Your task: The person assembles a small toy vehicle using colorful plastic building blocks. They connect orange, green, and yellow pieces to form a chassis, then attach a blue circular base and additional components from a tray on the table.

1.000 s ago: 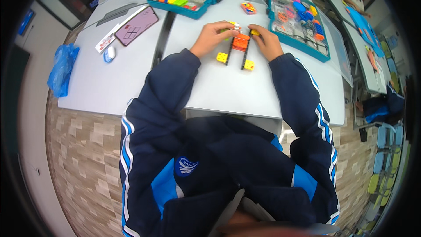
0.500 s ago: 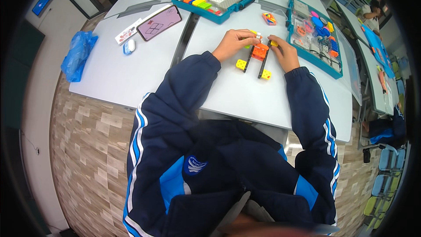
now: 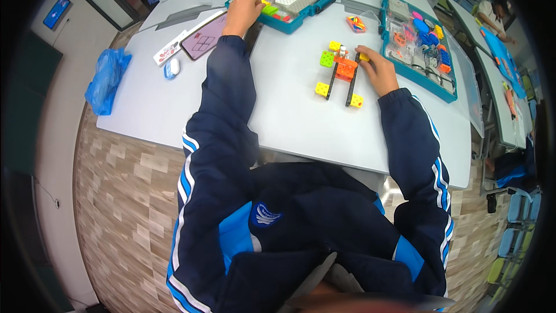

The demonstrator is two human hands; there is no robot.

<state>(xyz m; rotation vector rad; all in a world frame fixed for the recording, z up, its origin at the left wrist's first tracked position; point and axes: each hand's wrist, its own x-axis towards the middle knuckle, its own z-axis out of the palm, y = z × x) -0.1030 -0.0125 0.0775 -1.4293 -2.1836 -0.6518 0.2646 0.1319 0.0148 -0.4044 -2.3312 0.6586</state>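
On the white table lies a building-block model [image 3: 346, 71] with an orange middle, two dark beams and yellow blocks at its ends. A green block [image 3: 326, 58] sits at its upper left. My right hand [image 3: 379, 72] is at the model's right side, fingers closed on its upper right yellow block [image 3: 364, 57]. My left hand [image 3: 242, 14] reaches to the near left corner of a teal case [image 3: 295, 26] of sorted plastic blocks. Its fingertips are among the yellow and orange pieces there; whether they grip one is hidden.
A second teal case [image 3: 428, 87] with wheels, cables and blocks stands at the right. A small packet of coloured pieces [image 3: 356, 24] lies between the cases. Left are a phone [image 3: 202, 40] showing a diagram, a small white case [image 3: 172, 69] and a blue plastic bag [image 3: 107, 81].
My left hand has left the model and moved up and left to the teal block case. My right hand stays at the model, which has barely shifted.
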